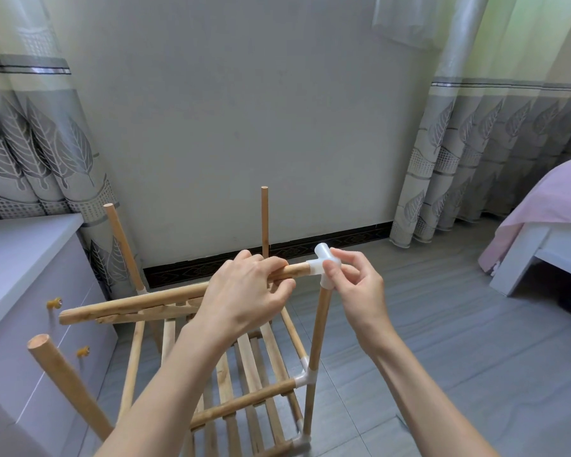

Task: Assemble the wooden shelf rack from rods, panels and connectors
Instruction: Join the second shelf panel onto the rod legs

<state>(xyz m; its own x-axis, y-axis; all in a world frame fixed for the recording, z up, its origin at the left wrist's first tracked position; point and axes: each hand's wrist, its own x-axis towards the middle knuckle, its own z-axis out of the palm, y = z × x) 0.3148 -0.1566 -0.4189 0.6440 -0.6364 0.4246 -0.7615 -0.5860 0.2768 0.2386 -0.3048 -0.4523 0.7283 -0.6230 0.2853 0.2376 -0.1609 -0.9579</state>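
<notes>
You're roughly midway: lower slatted panel (244, 367) seated in the rack on the floor, your left hand (244, 298) gripping the upper rail (165, 300), right fingers (332, 273) pinching the white connector (323, 262) atop the front-right rod (315, 351), apparently not fully seated; three uprights remain uncapped.

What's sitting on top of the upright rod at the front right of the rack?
A white plastic connector caps the upright rod, pinched by the right hand. A horizontal rod, gripped by the left hand, enters its side. The rod ends inside are hidden.
</notes>
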